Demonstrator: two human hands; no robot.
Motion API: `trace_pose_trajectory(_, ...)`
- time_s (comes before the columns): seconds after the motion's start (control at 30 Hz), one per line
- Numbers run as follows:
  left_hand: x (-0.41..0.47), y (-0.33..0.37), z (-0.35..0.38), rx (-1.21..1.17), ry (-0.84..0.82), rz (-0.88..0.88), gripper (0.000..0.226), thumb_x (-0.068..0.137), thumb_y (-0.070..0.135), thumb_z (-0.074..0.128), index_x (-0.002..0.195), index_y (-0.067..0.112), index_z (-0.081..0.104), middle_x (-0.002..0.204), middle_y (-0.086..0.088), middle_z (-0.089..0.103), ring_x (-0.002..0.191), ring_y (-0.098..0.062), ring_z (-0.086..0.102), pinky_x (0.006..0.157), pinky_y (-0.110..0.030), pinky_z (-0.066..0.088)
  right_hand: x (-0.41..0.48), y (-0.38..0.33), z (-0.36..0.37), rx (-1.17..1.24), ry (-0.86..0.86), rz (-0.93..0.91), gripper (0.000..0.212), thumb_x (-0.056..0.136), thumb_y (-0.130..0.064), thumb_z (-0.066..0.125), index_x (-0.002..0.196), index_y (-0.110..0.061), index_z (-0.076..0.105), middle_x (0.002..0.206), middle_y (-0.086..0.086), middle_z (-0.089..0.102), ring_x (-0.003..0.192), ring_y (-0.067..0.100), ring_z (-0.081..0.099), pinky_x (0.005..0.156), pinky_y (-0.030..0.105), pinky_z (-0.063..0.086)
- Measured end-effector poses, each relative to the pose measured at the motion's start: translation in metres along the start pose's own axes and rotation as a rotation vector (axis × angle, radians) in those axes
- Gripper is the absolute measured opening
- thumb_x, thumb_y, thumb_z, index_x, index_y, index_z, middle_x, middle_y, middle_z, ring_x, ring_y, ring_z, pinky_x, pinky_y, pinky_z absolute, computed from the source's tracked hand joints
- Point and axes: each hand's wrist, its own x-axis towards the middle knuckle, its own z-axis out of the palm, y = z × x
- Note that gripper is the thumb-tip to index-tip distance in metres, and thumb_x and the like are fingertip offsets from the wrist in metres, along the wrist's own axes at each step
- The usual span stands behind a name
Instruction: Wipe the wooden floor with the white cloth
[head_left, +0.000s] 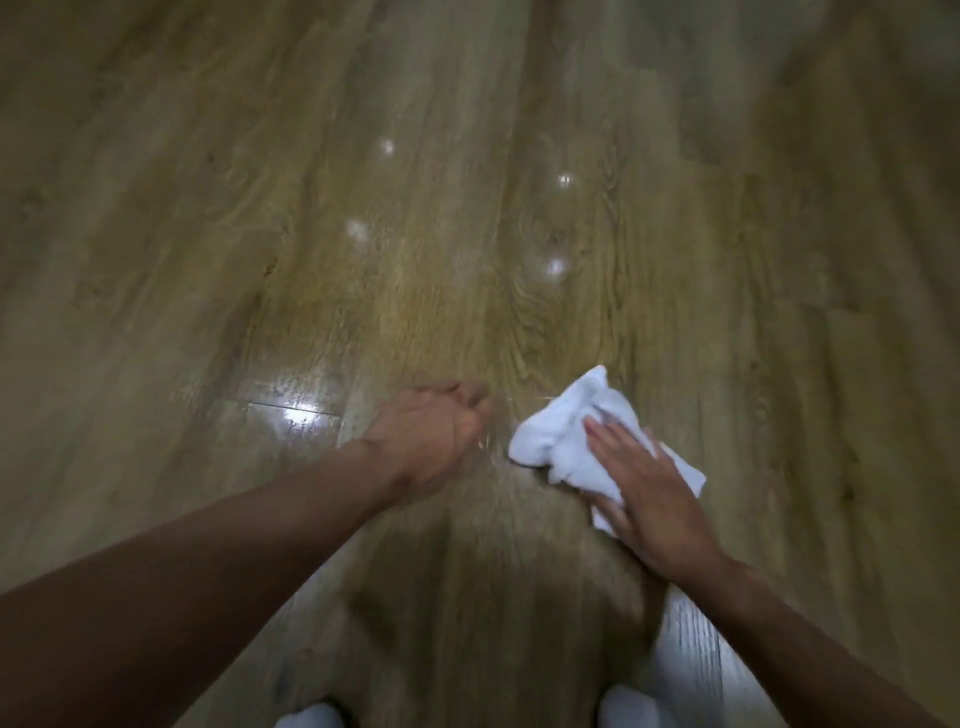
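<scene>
Left hand (431, 431) curled, right hand (644, 493) on cloth (550, 441)

Indoor room, likely a home, glossy wood-grain plank floor (467, 208) reflecting ceiling lights, white-socked feet (311, 717) at bottom edge

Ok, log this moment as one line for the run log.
stage: wiping | right hand: flat, pressing white cloth onto wooden floor | left hand: fingers curled, nothing seen in it, beside cloth, apart
</scene>
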Motion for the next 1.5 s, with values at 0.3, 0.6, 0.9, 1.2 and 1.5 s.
trace_pose_trajectory(0.3, 0.030, 0.034, 0.007, 0.126, 0.058, 0.170, 0.046, 0.084, 0.027, 0.051, 0.128, 0.017, 0.050, 0.136, -0.009, 0.050, 0.121, -0.028, 0.053, 0.092, -0.038, 0.046, 0.038, 0.001, 0.000, -0.023, 0.049, 0.250, 0.061, 0.097, -0.033, 0.042, 0.150, -0.012, 0.018, 0.159, 0.002, 0.017, 0.148, 0.020, 0.008, 0.119, 0.048, 0.002)
trace_pose_trajectory(0.6, 0.035, 0.029, 0.013, 0.235, 0.017, 0.197, 0.045, 0.093, 0.027, 0.046, 0.136, 0.014, 0.044, 0.145, -0.013, 0.042, 0.128, -0.032, 0.046, 0.096, -0.041, 0.046, 0.050, 0.036, -0.018, 0.078, 0.180, 0.556, 0.054, 0.099, -0.030, 0.041, 0.148, -0.014, 0.028, 0.157, 0.003, 0.023, 0.147, 0.023, 0.012, 0.118, 0.049, 0.000)
trace_pose_trajectory(0.9, 0.039, 0.036, 0.014, 0.189, 0.018, 0.188, 0.033, 0.093, 0.023, 0.046, 0.124, 0.012, 0.049, 0.136, -0.013, 0.048, 0.120, -0.032, 0.051, 0.089, -0.042, 0.049, -0.036, 0.030, -0.016, 0.074, 0.098, 0.215, 0.063, 0.091, -0.022, 0.058, 0.148, -0.016, 0.030, 0.155, -0.006, 0.025, 0.146, 0.008, 0.013, 0.119, 0.052, 0.009)
trace_pose_trajectory(1.2, 0.077, 0.050, -0.012, 0.043, 0.077, 0.223, 0.046, 0.087, 0.029, 0.025, 0.122, 0.011, 0.049, 0.132, -0.015, 0.049, 0.123, -0.033, 0.046, 0.102, -0.042, 0.040, 0.023, 0.007, -0.006, 0.032, 0.138, 0.357, 0.065, 0.092, -0.025, 0.052, 0.149, -0.010, 0.023, 0.158, 0.003, 0.021, 0.148, 0.018, 0.008, 0.119, 0.040, -0.008)
trace_pose_trajectory(1.5, 0.078, 0.093, 0.004, 0.101, 0.125, 0.329, 0.048, 0.081, 0.026, 0.057, 0.126, 0.010, 0.055, 0.127, -0.015, 0.055, 0.114, -0.034, 0.053, 0.101, -0.048, 0.041, -0.065, 0.071, -0.035, -0.009, 0.166, 0.721, 0.059, 0.092, -0.020, 0.051, 0.145, -0.005, 0.028, 0.156, 0.011, 0.026, 0.144, 0.030, 0.018, 0.118, 0.051, 0.002)
